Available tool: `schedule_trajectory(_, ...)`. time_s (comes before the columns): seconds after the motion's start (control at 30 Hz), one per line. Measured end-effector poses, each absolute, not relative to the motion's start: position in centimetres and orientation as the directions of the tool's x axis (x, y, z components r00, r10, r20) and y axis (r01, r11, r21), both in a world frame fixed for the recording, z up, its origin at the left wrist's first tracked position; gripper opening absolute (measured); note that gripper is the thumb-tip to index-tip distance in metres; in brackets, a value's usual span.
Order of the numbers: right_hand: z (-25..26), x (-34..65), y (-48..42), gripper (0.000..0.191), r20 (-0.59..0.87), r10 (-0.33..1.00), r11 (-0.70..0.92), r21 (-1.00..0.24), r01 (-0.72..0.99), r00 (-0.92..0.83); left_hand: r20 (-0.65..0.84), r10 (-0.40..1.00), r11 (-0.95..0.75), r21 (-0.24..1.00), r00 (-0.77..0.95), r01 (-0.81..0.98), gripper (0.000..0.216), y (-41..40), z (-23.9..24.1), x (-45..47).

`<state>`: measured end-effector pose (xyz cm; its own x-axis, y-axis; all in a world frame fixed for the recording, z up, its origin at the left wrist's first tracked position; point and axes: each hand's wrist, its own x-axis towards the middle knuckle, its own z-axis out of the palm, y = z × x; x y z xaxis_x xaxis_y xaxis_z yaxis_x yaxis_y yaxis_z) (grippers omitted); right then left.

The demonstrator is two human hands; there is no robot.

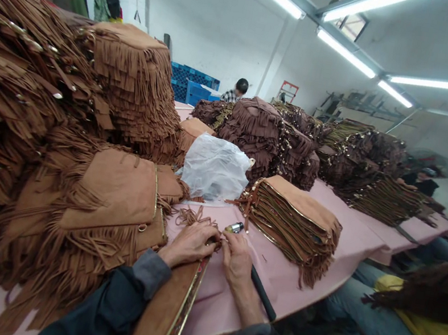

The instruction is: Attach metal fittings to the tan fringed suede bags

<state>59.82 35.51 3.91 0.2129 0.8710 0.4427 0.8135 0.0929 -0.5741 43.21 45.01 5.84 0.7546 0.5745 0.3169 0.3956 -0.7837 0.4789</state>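
My left hand (190, 243) and my right hand (236, 259) meet at the near edge of the pink table (350, 236). Both pinch the top end of a tan suede bag piece (164, 313) with a gold zipper edge, which runs down toward my lap. Brown fringe strands (193, 217) lie just beyond my left fingers. A small lighter (235, 227) rests on the table right above my right hand. A dark rod-like tool (263, 294) lies under my right wrist.
Tall heaps of tan fringed bags (35, 157) crowd the left. A flat stack of tan bags (295, 220) and a clear plastic bag (215, 169) sit ahead. Darker brown piles (273, 136) fill the far table. A seated person in yellow (429, 331) is at right; another person (237, 90) stands far back.
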Motion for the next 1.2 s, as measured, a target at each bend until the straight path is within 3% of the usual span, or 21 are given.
schedule_trajectory(0.17,4.2,59.7,36.6,0.027,0.239,0.956,0.018,-0.627,0.779,0.170,0.236,0.539,-0.786,0.487,0.809,0.381,0.019,45.6,6.6,42.9)
schedule_trajectory(0.37,5.7,60.0,37.0,0.019,0.068,0.964,-0.175,-0.561,0.809,0.256,0.222,0.495,-0.867,0.188,0.840,0.461,0.019,43.0,9.4,43.7)
schedule_trajectory(0.47,6.1,60.0,37.2,0.019,0.020,0.962,-0.219,-0.539,0.813,0.272,0.225,0.536,-0.843,0.111,0.813,0.526,0.017,41.6,9.6,44.1)
schedule_trajectory(0.57,6.2,60.4,36.4,0.024,0.056,0.957,-0.218,-0.505,0.835,0.283,0.237,0.541,-0.840,0.110,0.807,0.531,0.017,41.4,8.9,44.1)
schedule_trajectory(0.7,6.2,62.2,34.1,0.023,0.284,0.879,-0.286,-0.329,0.900,0.383,0.254,0.548,-0.836,0.136,0.797,0.531,0.020,42.0,8.4,44.2)
schedule_trajectory(0.93,6.1,64.6,32.0,0.029,0.087,0.941,-0.310,-0.177,0.934,0.328,0.272,0.623,-0.782,0.199,0.733,0.590,0.014,41.4,9.0,44.1)
schedule_trajectory(1.0,6.4,64.5,31.7,0.033,0.115,0.935,-0.311,-0.194,0.930,0.336,0.278,0.648,-0.761,0.218,0.709,0.611,0.011,41.1,9.2,44.1)
schedule_trajectory(1.1,6.7,64.0,30.6,0.033,0.162,0.955,-0.189,-0.314,0.930,0.249,0.264,0.654,-0.756,0.234,0.709,0.611,0.010,40.8,9.7,44.2)
schedule_trajectory(1.2,6.8,63.6,29.5,0.032,0.093,0.984,-0.112,-0.358,0.927,0.154,0.261,0.647,-0.763,0.233,0.717,0.603,0.010,40.8,9.8,44.3)
